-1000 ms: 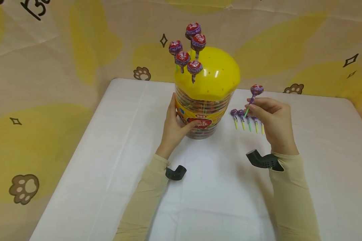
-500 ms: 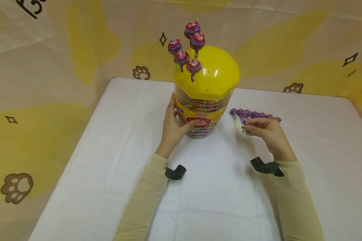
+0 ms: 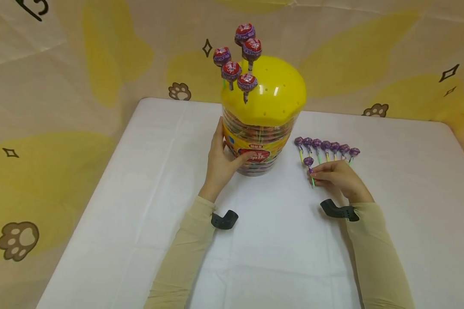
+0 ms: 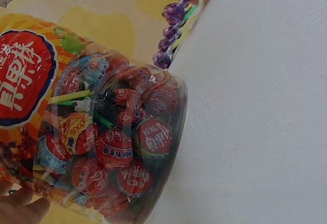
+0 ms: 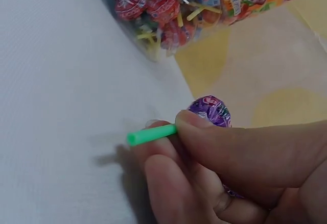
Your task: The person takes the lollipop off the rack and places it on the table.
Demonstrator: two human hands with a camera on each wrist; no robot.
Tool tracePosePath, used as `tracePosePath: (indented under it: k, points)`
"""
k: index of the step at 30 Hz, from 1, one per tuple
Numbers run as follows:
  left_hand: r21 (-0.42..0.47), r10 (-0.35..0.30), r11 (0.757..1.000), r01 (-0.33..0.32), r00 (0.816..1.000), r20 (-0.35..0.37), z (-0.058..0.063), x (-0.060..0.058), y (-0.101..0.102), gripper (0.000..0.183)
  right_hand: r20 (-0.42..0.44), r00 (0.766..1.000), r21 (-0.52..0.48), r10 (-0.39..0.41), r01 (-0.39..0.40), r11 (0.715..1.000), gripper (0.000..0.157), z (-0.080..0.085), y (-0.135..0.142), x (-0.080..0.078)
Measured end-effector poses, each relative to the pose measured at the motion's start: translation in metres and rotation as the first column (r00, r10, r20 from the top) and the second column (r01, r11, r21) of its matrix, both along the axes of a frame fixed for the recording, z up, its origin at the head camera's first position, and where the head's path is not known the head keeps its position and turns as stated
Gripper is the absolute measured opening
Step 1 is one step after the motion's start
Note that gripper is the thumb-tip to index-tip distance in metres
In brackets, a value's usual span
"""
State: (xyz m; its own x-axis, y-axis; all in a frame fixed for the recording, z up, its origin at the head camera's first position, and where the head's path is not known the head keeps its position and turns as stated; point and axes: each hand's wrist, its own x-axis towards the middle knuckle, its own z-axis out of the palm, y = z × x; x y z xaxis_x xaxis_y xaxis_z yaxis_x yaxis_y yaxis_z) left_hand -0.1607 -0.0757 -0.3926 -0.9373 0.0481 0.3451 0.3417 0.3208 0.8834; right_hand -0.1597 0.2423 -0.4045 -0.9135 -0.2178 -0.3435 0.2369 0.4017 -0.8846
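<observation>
Your left hand (image 3: pixel 223 166) curls round the clear, ribbed plastic jar (image 3: pixel 270 138), whose domed yellow lid (image 3: pixel 281 88) bears five upright red-and-purple wrapped lollipops (image 3: pixel 231 71); a steady hold should stop it rocking. To its right, your right hand (image 3: pixel 337 177) pinches one purple-wrapped lollipop (image 3: pixel 308 161) by its green stick (image 5: pixel 153 133), just in front of seven purple-wrapped lollipops (image 3: pixel 326 145) lying in a row on the white-covered bench (image 3: pixel 274 249). A light, level pinch should avoid nudging those neighbours.
</observation>
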Motion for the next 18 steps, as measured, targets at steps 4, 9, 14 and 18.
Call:
tracePosePath:
  k: [4,9,14,18]
  points:
    - [-0.002,-0.001,1.000,0.001,1.000,-0.009,0.0007,0.0002,0.0002,0.100,0.013,1.000,0.012,0.003,-0.003,1.000,0.031,-0.0034,0.0017,-0.0010]
    - [-0.004,0.000,1.000,0.000,1.000,-0.015,0.0014,0.0000,0.0002,0.100,0.019,1.000,0.004,-0.005,0.005,1.000,0.031,-0.0057,0.0035,-0.0022]
    - [-0.002,-0.001,1.000,0.001,1.000,-0.007,0.0016,0.0000,0.0001,0.099,0.025,0.999,-0.001,-0.021,0.021,1.000,0.031,-0.0054,0.0035,-0.0022]
    - [-0.005,-0.001,1.000,0.001,1.000,0.001,0.0012,0.0001,0.0001,0.099,0.018,1.000,0.007,-0.025,0.025,1.000,0.031,-0.0046,0.0031,-0.0013]
